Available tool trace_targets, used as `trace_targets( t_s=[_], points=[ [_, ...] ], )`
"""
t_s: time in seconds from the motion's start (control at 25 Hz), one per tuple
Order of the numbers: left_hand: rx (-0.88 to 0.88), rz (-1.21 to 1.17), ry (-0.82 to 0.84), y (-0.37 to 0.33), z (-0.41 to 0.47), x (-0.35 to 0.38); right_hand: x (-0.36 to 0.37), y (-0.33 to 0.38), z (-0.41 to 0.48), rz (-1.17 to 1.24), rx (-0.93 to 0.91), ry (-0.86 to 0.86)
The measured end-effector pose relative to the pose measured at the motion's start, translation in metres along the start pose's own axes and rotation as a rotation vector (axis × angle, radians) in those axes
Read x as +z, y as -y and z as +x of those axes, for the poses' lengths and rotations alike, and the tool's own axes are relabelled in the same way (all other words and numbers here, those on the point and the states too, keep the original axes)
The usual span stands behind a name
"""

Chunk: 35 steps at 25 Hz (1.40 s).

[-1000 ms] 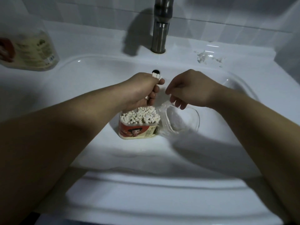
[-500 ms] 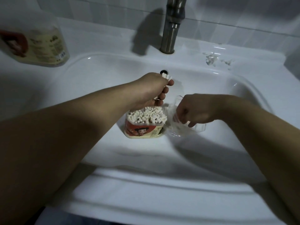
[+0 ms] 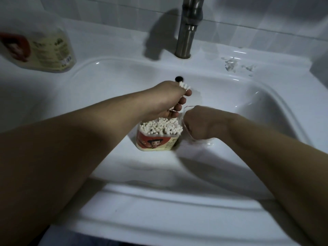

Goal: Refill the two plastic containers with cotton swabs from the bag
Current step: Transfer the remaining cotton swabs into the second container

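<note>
Head: fluffy swabs [image 3: 160, 126], clear rounded plastic container [image 3: 185, 121]

The left hand [image 3: 168, 98] and the right hand [image 3: 200, 125] are bare, and both arms are uncovered from the fingers [image 3: 188, 93] back to the edges of the view. The left forearm [image 3: 79, 148] is broad and smooth, with shadow along its near side. Behind the right knuckles, tendons raise faint ridges across the wrist, and a shallow crease runs along the right forearm [image 3: 266, 157]. The left fingers end in short, rounded tips. Far behind the fingers, a dim patch of blue-grey cloth [image 3: 79, 238] shows; whether it is worn is unclear.
</note>
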<state>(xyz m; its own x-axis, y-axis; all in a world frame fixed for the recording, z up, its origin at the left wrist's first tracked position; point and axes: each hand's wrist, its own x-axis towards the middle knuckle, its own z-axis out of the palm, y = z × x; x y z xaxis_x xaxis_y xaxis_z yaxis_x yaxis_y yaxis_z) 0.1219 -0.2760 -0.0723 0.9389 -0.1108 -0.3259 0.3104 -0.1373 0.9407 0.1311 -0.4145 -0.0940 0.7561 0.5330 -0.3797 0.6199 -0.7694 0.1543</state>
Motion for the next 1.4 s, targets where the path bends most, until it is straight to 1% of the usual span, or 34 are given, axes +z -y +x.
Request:
trace_targets(
  t_s=[0.24, 0.36, 0.48, 0.6, 0.68, 0.76, 0.84, 0.88, 0.96, 1.04, 1.12, 1.28, 1.4],
  points=[
    [0.028, 0.021, 0.031, 0.001, -0.002, -0.001, -0.001, 0.004, -0.005, -0.051, 0.003, 0.092],
    [0.047, 0.007, 0.064, 0.000, -0.004, 0.001, -0.007, 0.000, -0.008, 0.022, 0.007, 0.062],
    [0.042, 0.017, 0.073, 0.000, -0.005, 0.001, -0.008, -0.002, -0.008, 0.035, -0.020, 0.052],
    [0.047, 0.089, 0.075, 0.001, -0.006, 0.002, -0.015, -0.004, -0.010, 0.077, 0.013, 0.042],
    [0.058, 0.166, 0.095, 0.003, -0.005, 0.003, -0.023, -0.006, -0.013, 0.126, 0.034, -0.002],
    [0.065, 0.222, 0.108, 0.004, -0.004, 0.002, -0.030, -0.013, -0.018, 0.234, 0.070, -0.044],
    [0.063, 0.238, 0.103, 0.004, -0.004, 0.002, -0.034, -0.020, -0.024, 0.401, 0.121, -0.085],
    [0.063, 0.245, 0.097, 0.004, -0.004, 0.001, -0.035, -0.025, -0.027, 0.492, 0.143, -0.134],
    [0.068, 0.250, 0.085, 0.004, -0.003, 0.000, -0.037, -0.033, -0.031, 0.729, 0.185, -0.287],
    [0.090, 0.218, 0.082, 0.006, -0.002, -0.001, -0.038, -0.038, -0.031, 1.025, 0.191, -0.423],
    [0.100, 0.154, 0.084, 0.007, -0.001, -0.001, -0.038, -0.038, -0.029, 1.231, 0.173, -0.508],
    [0.086, 0.002, 0.119, 0.003, -0.006, -0.002, -0.034, -0.033, -0.022, 1.384, 0.160, -0.623],
    [0.077, -0.006, 0.129, 0.002, -0.007, -0.001, -0.033, -0.033, -0.021, 1.331, 0.185, -0.678]
  ],
)
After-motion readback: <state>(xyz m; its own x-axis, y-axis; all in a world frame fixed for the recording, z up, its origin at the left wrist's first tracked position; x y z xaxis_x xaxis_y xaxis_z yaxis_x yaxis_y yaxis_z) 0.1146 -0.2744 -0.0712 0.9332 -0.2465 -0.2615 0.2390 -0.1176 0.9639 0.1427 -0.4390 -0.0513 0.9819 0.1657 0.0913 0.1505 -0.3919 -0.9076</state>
